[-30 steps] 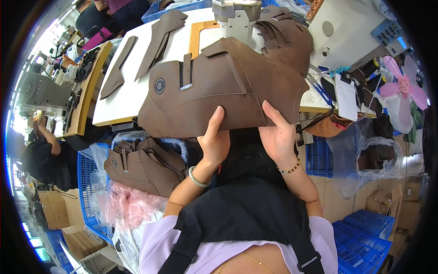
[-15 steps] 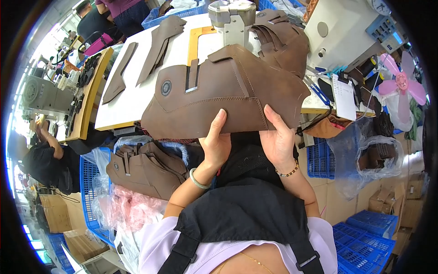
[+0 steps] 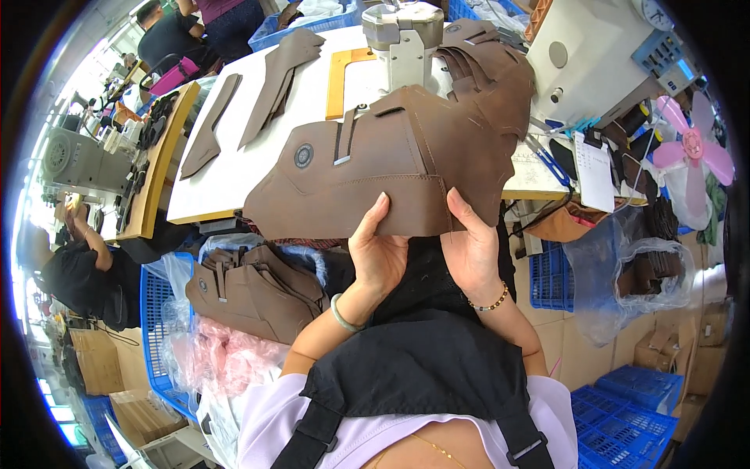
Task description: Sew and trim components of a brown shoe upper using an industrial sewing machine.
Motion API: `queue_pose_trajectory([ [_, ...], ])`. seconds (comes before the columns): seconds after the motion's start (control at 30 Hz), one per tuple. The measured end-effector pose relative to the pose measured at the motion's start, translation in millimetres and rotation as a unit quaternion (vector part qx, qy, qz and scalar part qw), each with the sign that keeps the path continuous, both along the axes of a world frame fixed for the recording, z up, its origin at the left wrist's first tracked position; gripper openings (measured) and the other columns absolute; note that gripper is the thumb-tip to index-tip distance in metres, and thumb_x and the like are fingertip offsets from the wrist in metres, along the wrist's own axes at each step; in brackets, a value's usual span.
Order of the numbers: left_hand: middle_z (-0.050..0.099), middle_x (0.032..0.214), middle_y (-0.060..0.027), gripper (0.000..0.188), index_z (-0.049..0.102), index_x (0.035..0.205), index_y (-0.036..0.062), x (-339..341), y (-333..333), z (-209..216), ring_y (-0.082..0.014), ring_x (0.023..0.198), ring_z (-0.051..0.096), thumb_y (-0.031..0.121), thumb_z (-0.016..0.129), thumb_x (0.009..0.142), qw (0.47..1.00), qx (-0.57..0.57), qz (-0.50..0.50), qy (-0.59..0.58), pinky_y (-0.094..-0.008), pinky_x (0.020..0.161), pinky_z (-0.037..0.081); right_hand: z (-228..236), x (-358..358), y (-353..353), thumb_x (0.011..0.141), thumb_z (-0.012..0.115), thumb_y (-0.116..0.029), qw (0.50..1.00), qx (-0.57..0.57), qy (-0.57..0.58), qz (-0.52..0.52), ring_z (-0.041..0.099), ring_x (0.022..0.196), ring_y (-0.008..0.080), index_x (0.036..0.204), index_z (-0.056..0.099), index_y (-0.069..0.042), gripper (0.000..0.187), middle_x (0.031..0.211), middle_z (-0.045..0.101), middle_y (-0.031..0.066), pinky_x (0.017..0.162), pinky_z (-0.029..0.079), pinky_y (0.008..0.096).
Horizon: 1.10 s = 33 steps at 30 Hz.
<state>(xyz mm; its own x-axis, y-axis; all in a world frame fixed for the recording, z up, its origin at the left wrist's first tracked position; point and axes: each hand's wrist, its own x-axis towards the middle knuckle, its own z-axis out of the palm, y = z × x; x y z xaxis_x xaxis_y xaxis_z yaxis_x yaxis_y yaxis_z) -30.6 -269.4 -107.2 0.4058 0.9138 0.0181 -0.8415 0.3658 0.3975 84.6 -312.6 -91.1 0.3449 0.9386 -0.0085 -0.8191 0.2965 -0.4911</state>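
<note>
A stitched brown leather panel (image 3: 391, 172) is held up in front of me, with a round dark emblem and a narrow slot at its left part. My left hand (image 3: 377, 254) grips its lower edge, thumb on the front face and fingers hidden behind. A little to the right, my right hand (image 3: 473, 248) pinches the same edge the same way, its thumb by a vertical seam. Behind the panel stands the grey sewing machine arm (image 3: 407, 59) on a white worktable (image 3: 209, 173).
Loose brown strips (image 3: 275, 82) lie on the table's left. More leather pieces (image 3: 500, 78) are piled behind the panel. Similar panels (image 3: 254, 293) fill a blue basket (image 3: 160, 328) at my left. A pink fan (image 3: 692, 144) stands right. Other people sit and stand at far left.
The panel has tilted, its top leaning away and its emblem side shifting right and down. Both hands keep their hold on the lower edge.
</note>
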Motion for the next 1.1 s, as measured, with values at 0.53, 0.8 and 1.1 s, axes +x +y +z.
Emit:
queue_pose_trajectory([
  [0.53,0.060,0.111,-0.0151,0.027,0.052,0.112,-0.0053,-4,0,-6,-0.0238,0.102,0.060,0.012,0.047,0.090,0.996,-0.050,-0.050,-0.058,-0.0350,0.090,0.050,-3,-5,-2,0.086,0.060,-0.002,0.998,0.011,-0.054,-0.011,0.049,0.109,0.0140,0.123,0.047,-0.009,0.040,0.117,0.051,0.0021,0.094,0.039,0.0315],
  [0.8,0.060,0.111,-0.0121,0.028,0.051,0.114,-0.0018,-2,3,-8,-0.0208,0.101,0.059,0.013,0.049,0.090,1.000,0.008,-0.006,0.021,-0.0337,0.087,0.049,-14,-12,0,0.084,0.061,0.000,0.988,0.066,-0.130,-0.047,0.047,0.112,0.0143,0.125,0.044,-0.006,0.044,0.121,0.048,0.0035,0.097,0.037,0.0316],
  [1.1,0.055,0.119,-0.0078,0.039,0.048,0.121,0.0061,-6,26,6,-0.0225,0.110,0.053,0.028,0.053,0.090,0.997,0.037,0.064,-0.004,-0.0384,0.091,0.043,-5,6,17,0.091,0.053,-0.004,0.992,0.128,0.014,0.014,0.048,0.113,0.0152,0.122,0.048,-0.008,0.032,0.121,0.052,0.0034,0.099,0.038,0.0320],
])
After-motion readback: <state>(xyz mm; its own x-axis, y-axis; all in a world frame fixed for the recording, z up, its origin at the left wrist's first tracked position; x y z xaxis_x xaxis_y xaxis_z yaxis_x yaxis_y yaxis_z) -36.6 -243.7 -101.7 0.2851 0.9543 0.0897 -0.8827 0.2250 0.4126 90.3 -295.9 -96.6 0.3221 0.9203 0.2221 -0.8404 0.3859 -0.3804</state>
